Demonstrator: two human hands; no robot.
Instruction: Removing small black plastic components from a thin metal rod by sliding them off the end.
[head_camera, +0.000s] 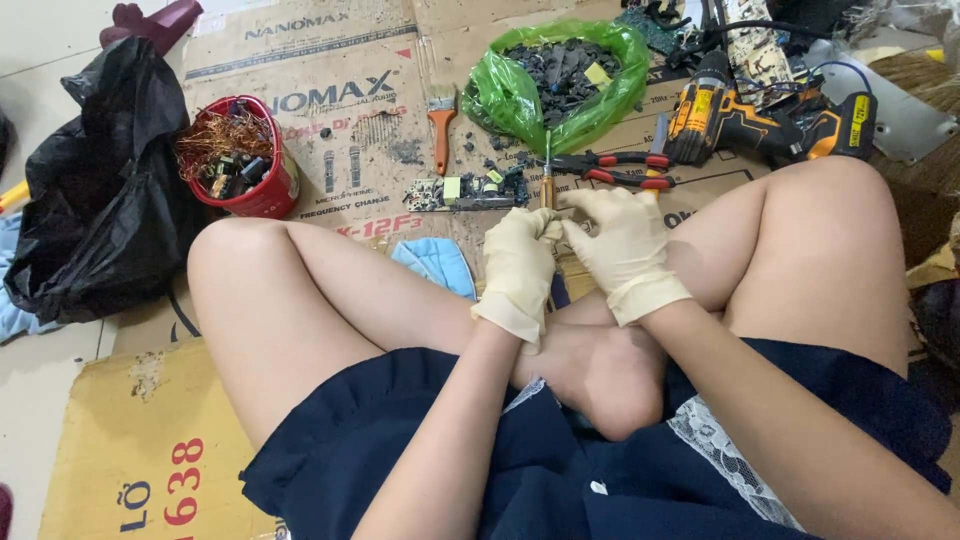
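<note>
Both my hands wear cream latex gloves and meet in front of my crossed legs. My left hand (518, 268) is curled around the wooden handle of a screwdriver (547, 172), whose shaft points away from me toward a circuit board (470, 190) with yellow and green parts. My right hand (622, 250) rests against the left one, its fingertips pinching at the same handle. What lies under the two hands is hidden.
Flattened cardboard (330, 90) covers the floor. A red bucket (262, 190) holds copper wire and parts. A green bag (520, 95) holds dark scrap. An orange-handled brush (441, 125), red pliers (610, 168), a yellow-black drill (760, 120), a black plastic bag (95, 190) and blue cloth (437, 262) lie around.
</note>
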